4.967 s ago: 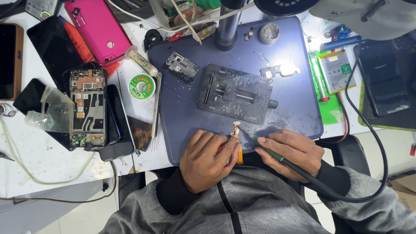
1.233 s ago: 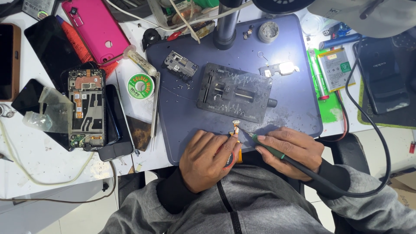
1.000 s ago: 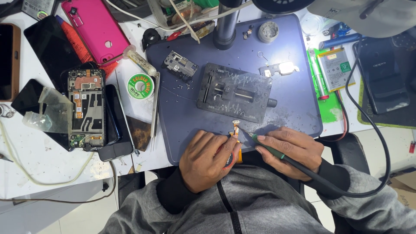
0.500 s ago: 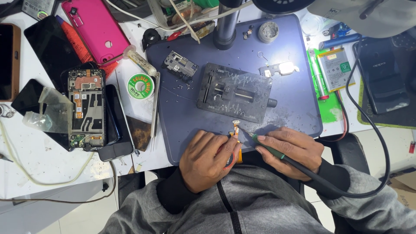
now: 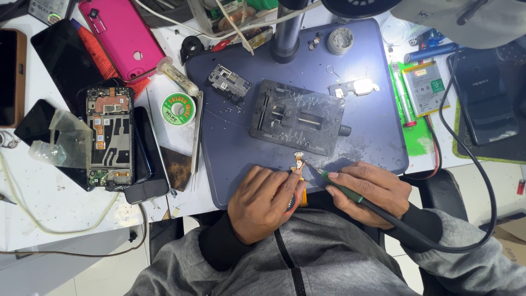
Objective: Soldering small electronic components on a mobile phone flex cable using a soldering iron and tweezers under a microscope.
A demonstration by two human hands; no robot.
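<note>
Two hands closed: left hand (image 5: 266, 203) pinching flex part (image 5: 298, 160); right hand (image 5: 370, 192) gripping soldering iron (image 5: 342, 189)

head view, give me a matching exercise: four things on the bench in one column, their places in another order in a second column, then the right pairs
Things:
1. soldering iron
2. pink phone case
3. solder spool
4. opened phone

Places:
A. far left of the bench, top of picture
B. in the right hand
C. left of the blue mat, beside tweezers
D. left of the spool, circuitry showing

Pairs: 1-B, 2-A, 3-C, 4-D
</note>
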